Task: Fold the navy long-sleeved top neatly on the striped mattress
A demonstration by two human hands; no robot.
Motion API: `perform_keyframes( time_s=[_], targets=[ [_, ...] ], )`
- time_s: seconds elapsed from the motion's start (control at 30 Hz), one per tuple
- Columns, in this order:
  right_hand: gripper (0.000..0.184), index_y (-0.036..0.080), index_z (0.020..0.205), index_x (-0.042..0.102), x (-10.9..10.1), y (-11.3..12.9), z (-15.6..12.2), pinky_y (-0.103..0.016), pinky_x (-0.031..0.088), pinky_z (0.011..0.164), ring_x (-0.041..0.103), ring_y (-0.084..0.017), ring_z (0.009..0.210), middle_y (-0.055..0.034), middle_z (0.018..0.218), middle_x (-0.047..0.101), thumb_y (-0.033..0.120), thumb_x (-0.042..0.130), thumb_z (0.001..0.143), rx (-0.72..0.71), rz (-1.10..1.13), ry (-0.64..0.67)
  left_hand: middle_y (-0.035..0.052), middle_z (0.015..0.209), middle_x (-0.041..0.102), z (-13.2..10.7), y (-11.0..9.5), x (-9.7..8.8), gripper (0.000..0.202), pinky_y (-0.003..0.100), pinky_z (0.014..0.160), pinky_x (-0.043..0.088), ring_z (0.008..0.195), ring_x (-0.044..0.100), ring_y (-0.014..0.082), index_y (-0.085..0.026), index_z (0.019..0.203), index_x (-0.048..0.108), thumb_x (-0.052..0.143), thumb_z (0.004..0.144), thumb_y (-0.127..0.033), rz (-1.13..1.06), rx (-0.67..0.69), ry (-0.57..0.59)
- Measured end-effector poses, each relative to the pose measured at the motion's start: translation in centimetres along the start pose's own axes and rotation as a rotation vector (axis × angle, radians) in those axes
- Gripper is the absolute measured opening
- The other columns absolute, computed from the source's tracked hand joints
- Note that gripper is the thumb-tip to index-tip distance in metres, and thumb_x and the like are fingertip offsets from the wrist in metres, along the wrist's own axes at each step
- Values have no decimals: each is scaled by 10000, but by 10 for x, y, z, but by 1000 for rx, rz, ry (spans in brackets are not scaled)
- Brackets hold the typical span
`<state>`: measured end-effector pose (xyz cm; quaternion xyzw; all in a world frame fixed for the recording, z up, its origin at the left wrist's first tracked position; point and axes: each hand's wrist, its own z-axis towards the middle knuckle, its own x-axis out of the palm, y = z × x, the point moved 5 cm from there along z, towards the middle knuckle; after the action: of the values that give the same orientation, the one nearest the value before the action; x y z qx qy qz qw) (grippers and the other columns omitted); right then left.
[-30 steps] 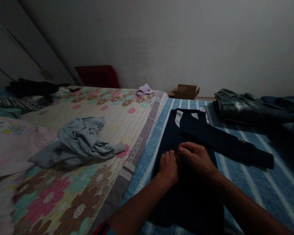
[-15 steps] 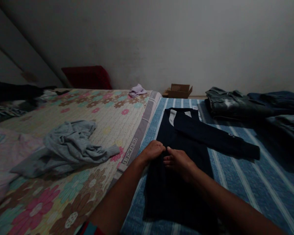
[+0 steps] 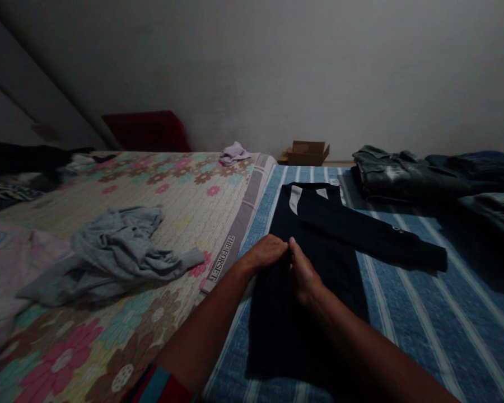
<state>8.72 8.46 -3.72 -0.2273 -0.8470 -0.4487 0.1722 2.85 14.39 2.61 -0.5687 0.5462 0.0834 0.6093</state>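
A dark navy long-sleeved shirt [image 3: 319,235] lies flat on the blue striped sheet [image 3: 424,313], with one sleeve stretched out to the right. Both my hands rest on the left part of the shirt's body, side by side and touching. My left hand [image 3: 265,252] has its fingers curled down onto the fabric. My right hand [image 3: 302,271] pinches the cloth with its fingertips beside the left one. White patches show at the shirt's collar.
A crumpled grey garment [image 3: 121,249] lies on the floral quilt [image 3: 109,347] to the left. Folded jeans [image 3: 403,173] are stacked at the far right. A small cardboard box [image 3: 306,153], a lilac cloth [image 3: 234,153] and a red object [image 3: 147,131] sit near the wall.
Both hands slid a little up the shirt and closed together; the right hand turned onto its edge, fingertips against the left hand. The view drifted slightly left.
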Motion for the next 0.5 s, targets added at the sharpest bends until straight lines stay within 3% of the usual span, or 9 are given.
perform_keyframes(
  time_s=[0.2,0.33,0.5],
  targets=[
    [356,189,944,632,-6,-3,4,-281,509,665,654,-186,783,-57,831,688,497,529,797,62,26,-61,-18,510,477,15,12,-1,272,211,514,328,529,428,107,-128,530,581,430,745,-197,27,22,-8],
    [250,162,875,642,-8,-5,-4,-263,499,641,644,-166,690,-43,742,678,378,590,762,93,45,-137,-19,587,561,17,20,3,225,198,537,365,573,497,109,-127,669,649,435,711,-181,-1,38,17],
    [140,145,790,622,-9,-9,-9,-261,477,577,595,-145,563,-23,650,643,217,539,704,117,-73,-163,15,707,650,19,28,8,282,195,532,400,578,557,106,-115,783,653,383,772,-194,-9,13,17]
  ],
)
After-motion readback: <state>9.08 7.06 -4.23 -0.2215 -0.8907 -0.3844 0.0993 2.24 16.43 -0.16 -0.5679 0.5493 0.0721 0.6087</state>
